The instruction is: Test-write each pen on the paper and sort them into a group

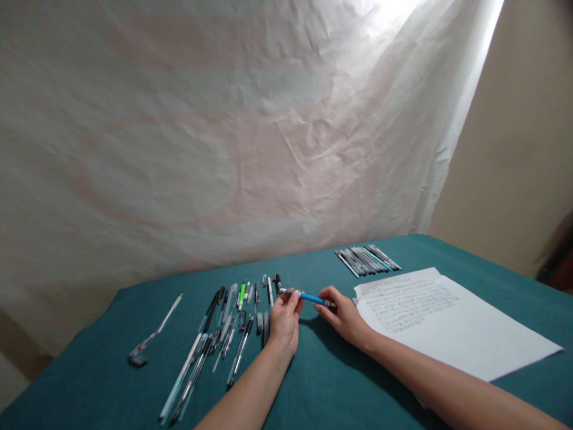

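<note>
While the head view looks down on the teal-covered table [340, 382], both hands meet over its middle.

Left hand [284, 319]: fingertips pinch the pale end of a blue pen [313, 298]. Right hand [344, 315]: fingers closed on the dark opposite end. The pen is held about level, just above the cloth, between the loose spread of pens [224, 334] and the handwritten sheet of paper [447, 316].

Judgement: the pen is light, stiff and smooth-barrelled, and likely to roll if set down. Best gripped at the ends or mid-barrel.

Room: bare cloth toward the near edge. A neat row of pens [367, 260] lies well behind, and a lone pen [154, 334] far left. Table edges are well apart from the hands.
</note>
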